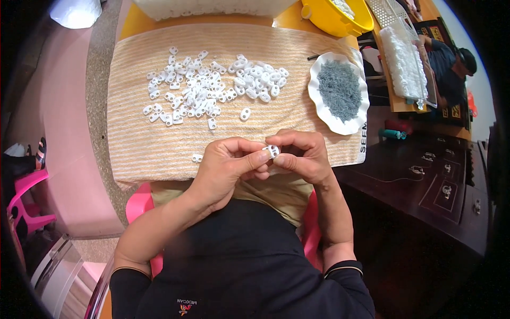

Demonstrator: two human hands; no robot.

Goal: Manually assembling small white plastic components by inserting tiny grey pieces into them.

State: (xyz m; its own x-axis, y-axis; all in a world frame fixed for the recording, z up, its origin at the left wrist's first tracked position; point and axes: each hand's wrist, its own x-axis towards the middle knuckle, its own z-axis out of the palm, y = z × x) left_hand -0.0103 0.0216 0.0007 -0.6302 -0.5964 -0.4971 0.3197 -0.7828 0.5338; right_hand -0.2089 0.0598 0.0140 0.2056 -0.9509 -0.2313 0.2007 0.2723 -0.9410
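Between both hands, just past the near edge of the striped cloth, is a small white plastic cord lock (273, 151) with two dark holes. My left hand (228, 165) pinches it between thumb and forefinger from the left. From the right, the thumb and forefinger of my right hand (302, 155) close on the same piece, partly covering it. A loose pile of white two-holed pieces (199, 90) lies beyond my left hand. To its right is a tighter heap of rounded white pieces (260, 80). One single piece (245, 114) lies nearer, and another (197, 158) sits beside my left hand.
A scalloped white dish (314, 101) of thin grey pieces (340, 89), perhaps springs, stands on the striped cloth (143, 149) at right. Beyond are a yellow basin (319, 21) and a white container (212, 8). A dark cabinet (404, 175) and another person (446, 66) are at right.
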